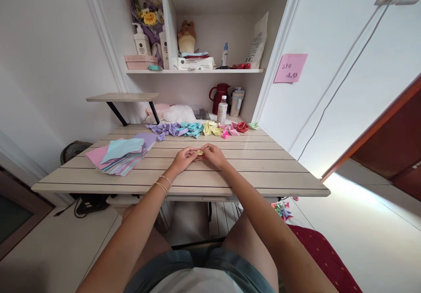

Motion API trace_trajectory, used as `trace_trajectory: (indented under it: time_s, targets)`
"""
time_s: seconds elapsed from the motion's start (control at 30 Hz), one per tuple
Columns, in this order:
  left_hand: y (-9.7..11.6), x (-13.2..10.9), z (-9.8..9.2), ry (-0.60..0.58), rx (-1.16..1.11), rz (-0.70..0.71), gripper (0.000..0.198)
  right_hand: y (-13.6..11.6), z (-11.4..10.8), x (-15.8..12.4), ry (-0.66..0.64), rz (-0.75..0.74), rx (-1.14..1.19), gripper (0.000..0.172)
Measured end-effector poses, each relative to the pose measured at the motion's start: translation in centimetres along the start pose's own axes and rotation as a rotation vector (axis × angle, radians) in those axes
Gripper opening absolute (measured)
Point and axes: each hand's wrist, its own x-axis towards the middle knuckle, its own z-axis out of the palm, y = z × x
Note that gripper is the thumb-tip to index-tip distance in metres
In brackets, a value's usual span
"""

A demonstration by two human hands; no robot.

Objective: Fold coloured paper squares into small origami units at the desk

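Note:
Between my two hands, just above the middle of the table [263, 179], is a small piece of folded yellow paper [199, 152]. My left hand [184, 159] pinches its left side, and two bands circle that wrist. From the right, my right hand [213, 155] is closed on the same paper, its fingers hiding much of it. Behind the hands lies a row of folded paper pieces: purple [167, 129], blue [193, 129], yellow [212, 128], pink [230, 130], red [242, 127] and green [253, 126].
A stack of coloured paper sheets [123, 152] lies on the table's left. A small raised shelf [122, 96] stands behind it. At the back are a bottle [222, 110], a red jug [220, 98] and a tumbler [237, 101]. More folded paper [283, 210] shows below the table, near a red cushion [325, 253].

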Motion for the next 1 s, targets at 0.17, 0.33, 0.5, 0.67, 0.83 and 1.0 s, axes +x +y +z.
trace_trajectory:
  time_s: [0.17, 0.33, 0.5, 0.67, 0.83, 1.0]
  targets:
    - [-0.13, 0.12, 0.07, 0.014, 0.015, -0.032, 0.032, 0.46, 0.06, 0.01, -0.012, 0.004, -0.005, 0.016]
    - [-0.06, 0.06, -0.07, -0.013, 0.05, -0.031, 0.034, 0.54, 0.06, -0.04, -0.034, 0.001, -0.033, 0.013]
    - [-0.34, 0.13, -0.16, -0.025, 0.083, -0.013, 0.034, 0.34, 0.03, -0.21, -0.03, -0.019, -0.067, 0.013]
    - [-0.47, 0.12, -0.17, -0.035, 0.127, 0.019, 0.031, 0.37, -0.09, -0.34, -0.037, -0.044, -0.165, 0.014]
    - [-0.43, -0.14, -0.02, -0.047, 0.235, 0.056, 0.025, -0.08, -0.27, -0.51, 0.146, -0.204, -0.506, 0.014]
    - [-0.39, -0.18, 0.02, -0.066, 0.262, 0.094, 0.018, -0.29, -0.01, -0.69, 0.131, -0.327, -0.547, 0.014]
